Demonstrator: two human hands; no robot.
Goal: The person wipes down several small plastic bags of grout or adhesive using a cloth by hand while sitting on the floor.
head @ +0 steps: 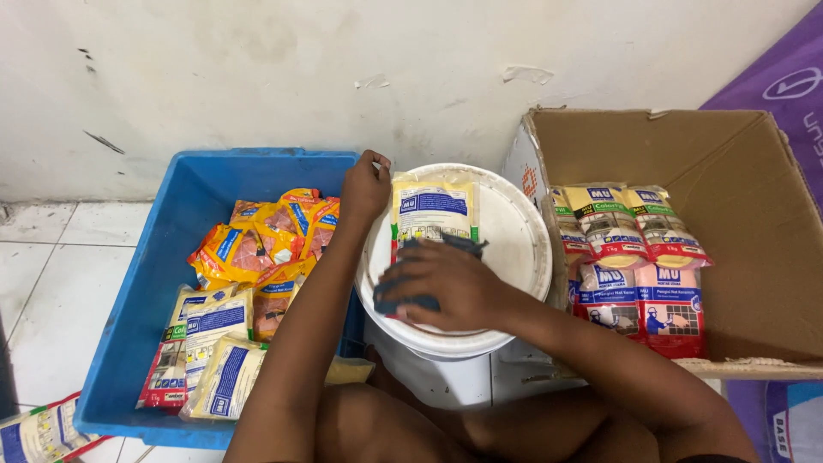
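At the near left edge, part of a loose packet (pixel 39 433) is seen on the white tiled floor (pixel 43 283), just beside the blue plastic crate (pixel 137 309). Inside the crate, cream and blue packets (pixel 214 351) are stacked at the near end, and orange and yellow packets (pixel 270 240) are heaped behind them. Just right of the crate, a white bucket (pixel 446 373) is stood, closed by a round white lid (pixel 514 231). A cream and blue packet (pixel 433 210) is laid flat on this lid. The right hand (pixel 446 287) is pressed flat, fingers spread, on the near end of that packet, with a dark blue cloth (pixel 429 300) held under the palm; how much of the packet is covered by the cloth cannot quite be told. The left hand (pixel 364 189) is curled over the far left corner of the same packet, which is pinched between thumb and fingertips at the lid's rim. To the right, an open cardboard box (pixel 737 163) is placed, touching the bucket. Within it, red and blue packets (pixel 651 304) are stood at the near side, and yellow, green-banded packets (pixel 634 223) are leaned behind them. Farthest off, a scuffed white wall (pixel 257 77) is seen behind crate, bucket and box, and a purple sheet (pixel 784 77) is visible at the far right.
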